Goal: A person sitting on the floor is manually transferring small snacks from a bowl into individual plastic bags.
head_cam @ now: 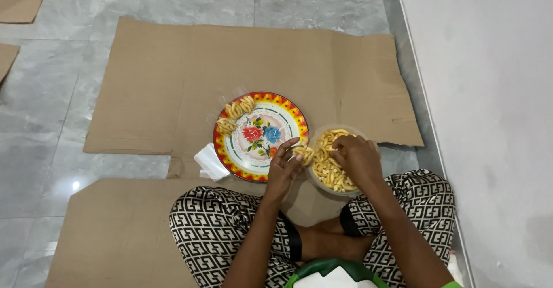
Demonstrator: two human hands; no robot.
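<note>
The left hand (283, 170) is pinching a small packet of yellow snacks (303, 153) over the floral plate's (260, 135) edge. The right hand (356, 158) is reaching into the clear tub (334, 160), fingers curled, grip hidden. White bags (211, 162) are lying beside the plate.

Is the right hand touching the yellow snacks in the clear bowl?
Touching. The head view shows the right hand reaching into the clear bowl, its fingertips resting directly on the pile of yellow snacks with no gap visible.
</note>
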